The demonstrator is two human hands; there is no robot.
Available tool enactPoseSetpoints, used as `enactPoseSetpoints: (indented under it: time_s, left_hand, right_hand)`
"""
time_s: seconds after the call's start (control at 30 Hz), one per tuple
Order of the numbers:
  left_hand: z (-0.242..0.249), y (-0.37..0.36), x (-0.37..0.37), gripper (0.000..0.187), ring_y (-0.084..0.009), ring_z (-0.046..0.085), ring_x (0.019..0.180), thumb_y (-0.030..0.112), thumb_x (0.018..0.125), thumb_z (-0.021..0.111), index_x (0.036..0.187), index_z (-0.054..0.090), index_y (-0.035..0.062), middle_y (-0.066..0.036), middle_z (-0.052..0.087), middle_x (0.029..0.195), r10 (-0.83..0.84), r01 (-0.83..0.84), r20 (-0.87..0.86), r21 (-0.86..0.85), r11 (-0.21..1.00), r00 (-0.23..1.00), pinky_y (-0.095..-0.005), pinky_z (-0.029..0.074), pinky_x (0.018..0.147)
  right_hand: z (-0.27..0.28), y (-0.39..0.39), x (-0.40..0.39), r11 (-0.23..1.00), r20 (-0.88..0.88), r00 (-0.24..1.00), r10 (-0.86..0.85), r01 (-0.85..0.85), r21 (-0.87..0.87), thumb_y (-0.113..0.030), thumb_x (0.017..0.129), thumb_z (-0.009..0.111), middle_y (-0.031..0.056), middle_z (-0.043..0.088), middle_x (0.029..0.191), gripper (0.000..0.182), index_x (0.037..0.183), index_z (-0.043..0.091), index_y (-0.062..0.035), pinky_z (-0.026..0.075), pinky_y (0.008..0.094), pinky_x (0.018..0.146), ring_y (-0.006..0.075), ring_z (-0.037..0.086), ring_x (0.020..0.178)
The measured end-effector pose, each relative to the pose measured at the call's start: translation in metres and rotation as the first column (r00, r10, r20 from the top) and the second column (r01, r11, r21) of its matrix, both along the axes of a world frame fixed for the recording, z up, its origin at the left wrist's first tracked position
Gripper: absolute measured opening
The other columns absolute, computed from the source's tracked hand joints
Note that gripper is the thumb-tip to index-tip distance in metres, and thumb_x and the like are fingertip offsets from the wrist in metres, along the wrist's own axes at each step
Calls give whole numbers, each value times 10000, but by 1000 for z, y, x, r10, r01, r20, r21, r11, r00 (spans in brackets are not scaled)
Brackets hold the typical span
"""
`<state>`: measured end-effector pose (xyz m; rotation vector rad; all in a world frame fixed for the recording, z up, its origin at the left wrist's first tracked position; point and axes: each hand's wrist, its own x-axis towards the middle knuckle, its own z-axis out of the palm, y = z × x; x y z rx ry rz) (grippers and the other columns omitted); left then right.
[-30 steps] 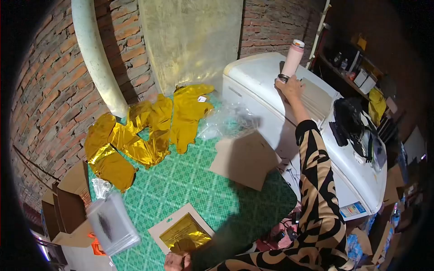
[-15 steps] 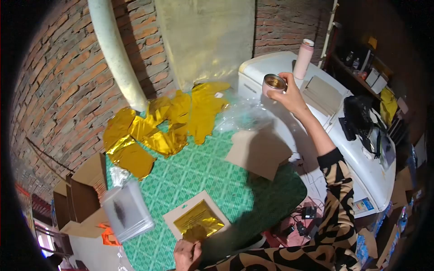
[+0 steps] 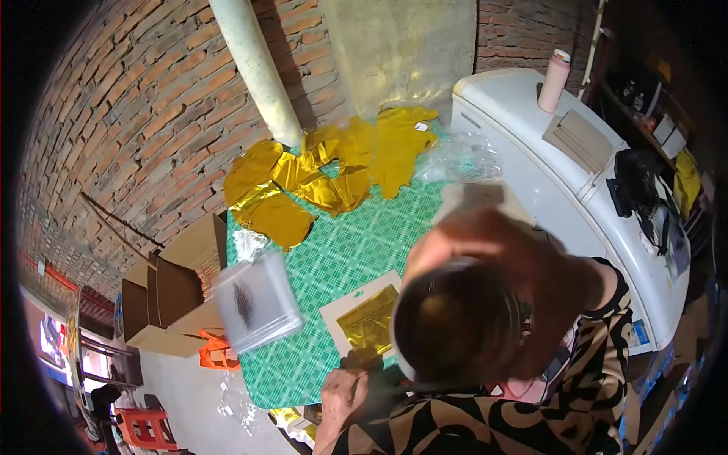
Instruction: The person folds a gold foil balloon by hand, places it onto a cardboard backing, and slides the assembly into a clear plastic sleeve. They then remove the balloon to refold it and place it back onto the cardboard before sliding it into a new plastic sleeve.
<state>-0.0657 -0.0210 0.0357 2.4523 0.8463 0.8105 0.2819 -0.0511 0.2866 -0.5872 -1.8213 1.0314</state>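
Note:
My right hand (image 3: 485, 243) is wrapped round a cup (image 3: 455, 326) with a metal rim, raised close to the camera. Motion blurs both, and the cup's dark inside faces me. Curled at the table's front edge, my left hand (image 3: 345, 390) has its fingers closed; what is in them, if anything, is hidden. Just beyond it lies a card (image 3: 337, 315) with a hanging hole, bearing a folded gold foil piece (image 3: 371, 322). My right hand and the cup cover part of the table's right side.
Gold foil balloons (image 3: 326, 171) lie along the back of the green-checked tablecloth (image 3: 349, 250). A stack of clear plastic sleeves (image 3: 258, 299) sits at the left edge, near open cardboard boxes (image 3: 178, 288). A pink bottle (image 3: 554, 82) stands on the white appliance (image 3: 516, 98) at right.
My right hand has brought the cup from beside the white appliance up close to the camera. The view has shifted, and my left hand now sits slightly apart from the card.

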Motion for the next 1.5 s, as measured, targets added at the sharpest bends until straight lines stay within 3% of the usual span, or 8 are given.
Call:
enactPoseSetpoints:
  time_s: [0.23,0.43,0.53,0.63,0.83,0.97,1.27,1.5]
  left_hand:
    - [-20,1,-13,116,-305,674,781,46,815,797,917,748,75,-89,721,860,12,-14,52,44,999,999,-405,539,735]
    - [-4,0,-16,97,-304,685,795,44,831,788,914,745,69,-90,729,872,32,-35,94,22,999,995,-400,541,748]
    - [-2,0,-16,89,-302,693,801,44,836,786,911,742,66,-92,733,872,30,-32,105,17,999,994,-396,542,755]
    - [0,1,-15,87,-300,697,799,44,836,786,908,740,63,-93,733,868,20,-21,116,8,1000,993,-395,541,754]
    - [3,3,-11,85,-298,691,791,39,833,784,903,740,61,-87,730,861,-10,8,111,17,1000,994,-395,538,747]
    - [2,3,-6,82,-292,689,786,40,827,787,890,739,62,-78,730,860,-7,4,125,20,1000,992,-394,537,743]
    - [-9,7,1,90,-295,689,787,48,817,797,884,741,70,-78,733,863,-33,25,134,60,998,990,-402,538,739]
    - [-3,6,-1,79,-326,683,795,46,827,782,888,735,57,-111,729,871,-42,45,91,-28,999,995,-418,542,753]
  right_hand:
    - [28,-42,-62,999,23,1000,15,-16,49,-283,801,933,226,604,1308,845,1447,495,41,570,380,955,317,658,1184]
    - [37,-48,-82,968,58,994,-97,81,239,-243,954,793,213,627,1232,409,1223,657,34,590,366,968,292,716,1076]
    - [29,-44,-114,832,-195,946,-260,322,451,-225,948,787,187,679,1142,337,1193,676,-22,605,303,801,243,747,906]
    - [16,-15,-126,604,-349,928,-126,351,715,-277,909,817,193,686,1093,476,1297,649,-60,613,259,582,203,734,781]
    - [69,-55,-95,723,257,858,-445,174,669,-123,897,803,137,733,1005,193,1042,705,-41,607,292,799,237,774,824]
    - [88,-93,-113,747,392,682,-617,352,564,-82,826,855,165,728,1055,352,1132,686,-40,591,322,765,260,767,874]
    - [69,-65,-89,811,199,920,-337,176,558,-165,814,883,216,682,1139,569,1263,586,19,595,400,859,306,730,987]
    - [10,-34,-87,792,-210,973,-93,200,576,-230,805,905,255,646,1204,747,1366,508,65,598,460,931,341,701,1076]
